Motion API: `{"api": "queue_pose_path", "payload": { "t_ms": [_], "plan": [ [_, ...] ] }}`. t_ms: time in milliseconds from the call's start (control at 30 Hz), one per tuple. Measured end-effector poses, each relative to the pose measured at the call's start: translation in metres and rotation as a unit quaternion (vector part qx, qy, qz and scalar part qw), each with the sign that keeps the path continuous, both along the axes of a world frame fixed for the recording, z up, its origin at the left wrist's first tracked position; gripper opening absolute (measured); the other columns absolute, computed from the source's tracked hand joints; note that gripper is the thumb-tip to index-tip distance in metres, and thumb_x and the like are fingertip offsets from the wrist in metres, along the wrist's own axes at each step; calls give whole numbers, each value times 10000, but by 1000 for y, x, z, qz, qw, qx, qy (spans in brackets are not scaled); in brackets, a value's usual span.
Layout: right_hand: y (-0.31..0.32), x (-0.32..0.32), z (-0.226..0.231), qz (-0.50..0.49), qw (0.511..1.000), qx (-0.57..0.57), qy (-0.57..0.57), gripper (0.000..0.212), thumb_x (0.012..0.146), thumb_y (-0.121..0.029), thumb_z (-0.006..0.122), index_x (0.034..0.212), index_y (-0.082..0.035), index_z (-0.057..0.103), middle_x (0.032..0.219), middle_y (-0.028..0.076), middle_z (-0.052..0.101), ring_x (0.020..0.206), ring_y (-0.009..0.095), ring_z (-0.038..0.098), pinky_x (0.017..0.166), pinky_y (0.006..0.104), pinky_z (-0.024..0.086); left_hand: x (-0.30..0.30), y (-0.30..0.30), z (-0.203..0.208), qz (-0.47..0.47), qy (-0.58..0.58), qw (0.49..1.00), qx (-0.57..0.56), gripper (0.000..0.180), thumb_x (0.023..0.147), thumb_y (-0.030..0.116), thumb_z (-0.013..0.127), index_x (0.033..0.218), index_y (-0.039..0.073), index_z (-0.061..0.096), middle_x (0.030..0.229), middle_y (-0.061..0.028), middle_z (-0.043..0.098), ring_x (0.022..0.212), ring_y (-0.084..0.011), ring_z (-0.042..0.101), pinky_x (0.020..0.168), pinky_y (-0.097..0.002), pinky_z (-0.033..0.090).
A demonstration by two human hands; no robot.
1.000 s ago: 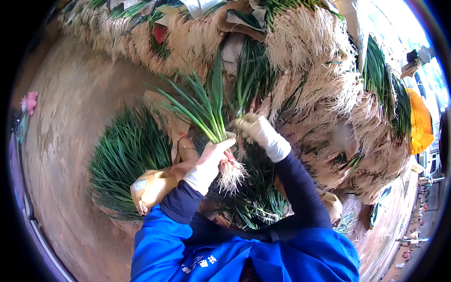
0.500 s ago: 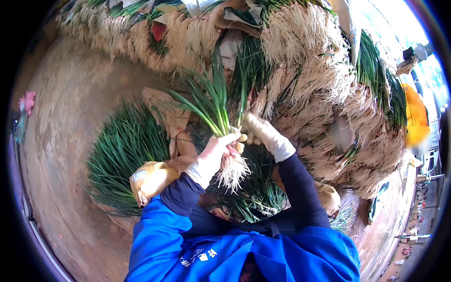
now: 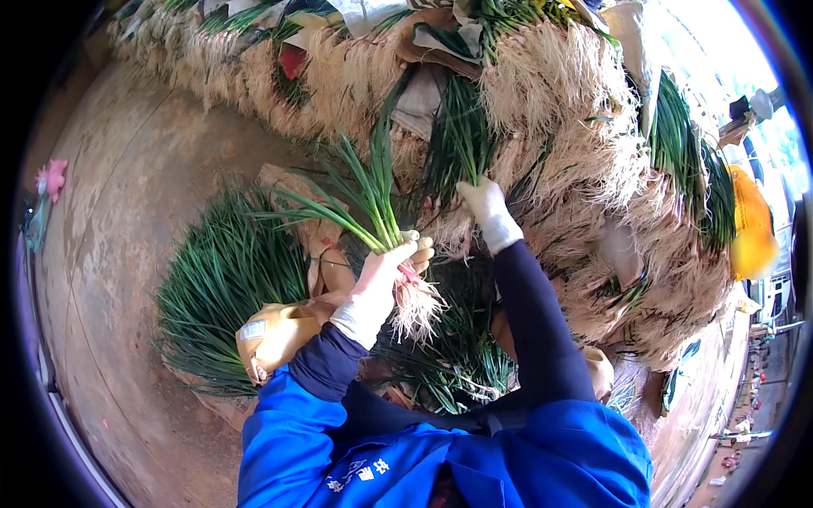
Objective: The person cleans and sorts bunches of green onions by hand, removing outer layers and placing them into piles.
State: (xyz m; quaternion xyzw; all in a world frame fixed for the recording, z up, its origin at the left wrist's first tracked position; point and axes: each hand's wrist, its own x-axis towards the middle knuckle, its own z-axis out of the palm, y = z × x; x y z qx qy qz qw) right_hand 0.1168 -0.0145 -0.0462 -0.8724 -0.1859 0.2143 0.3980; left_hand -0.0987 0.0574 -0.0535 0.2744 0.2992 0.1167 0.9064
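Blue sleeves: the person's blue garment (image 3: 364,466) fills the lower edge, with dark cuffs running up to pale gloves.
Loose greens: a tangle of cut-looking leaves (image 3: 457,364) lies between the forearms, beneath the held bunch.
Left hand: the gloved left hand (image 3: 385,271) has its fingers wrapped around a small bunch of green-leaved stalks (image 3: 384,224), gripping it just above the roots; leaves point up and away, pale roots hang below the fist.
Bunch so far: only a handful of stalks, and no tie shows on it, so I judge this one part-made.
Green heap, left: a thick mound of dark leaves (image 3: 224,288) sits on the floor (image 3: 127,212) beside the left forearm; whether it is finished work, I cannot tell.
Right hand: the gloved right hand (image 3: 485,207) reaches farther out, its fingers drawn in at the base of upright green stalks (image 3: 461,135); whether they have closed on any stem, I cannot tell.
Root pile, ahead and right: a large bank of stalks with roots outward (image 3: 559,93) remains, so much looks left.
Far right: a yellow sack (image 3: 749,199) stands beyond the bank.
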Motion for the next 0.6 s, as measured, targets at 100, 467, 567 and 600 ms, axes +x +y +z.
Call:
{"api": "queue_pose_path", "payload": {
  "t_ms": [100, 467, 567, 600],
  "plan": [
    [-35, -52, -9, 77, 993, 25, 86, 327, 843, -261, 646, 1023, 11, 632, 705, 62, 641, 574, 110, 571, 526, 268, 470, -6, 0, -23, -49, 23, 999, -2, 166, 861, 112, 595, 1017, 54, 594, 777, -52, 627, 612, -147, 582, 630, -289, 531],
    [-92, -57, 4, -36, 980, 172, 98, 288, 880, -299, 638, 1004, -40, 653, 742, -20, 590, 568, 56, 447, 517, 206, 373, 8, -17, -1, -173, -43, 977, -114, 316, 888, 227, 607, 1117, 10, 616, 706, 6, 552, 592, -86, 514, 549, -219, 436],
    [-54, -59, 16, 68, 992, 62, 91, 441, 830, -379, 682, 1053, -2, 634, 773, -5, 625, 631, 68, 504, 552, 229, 415, 6, -25, -10, -167, 15, 985, 47, 269, 875, 200, 618, 1051, 1, 659, 688, 7, 559, 586, -86, 526, 538, -210, 430],
    [-47, -59, 17, 92, 996, 5, 11, 459, 824, -410, 661, 1017, 6, 630, 780, 73, 630, 680, 168, 548, 597, 291, 442, 3, -27, -6, -184, 23, 978, 99, 223, 857, 169, 622, 980, -4, 690, 666, 0, 568, 585, -83, 539, 523, -203, 421]
  ]
}}
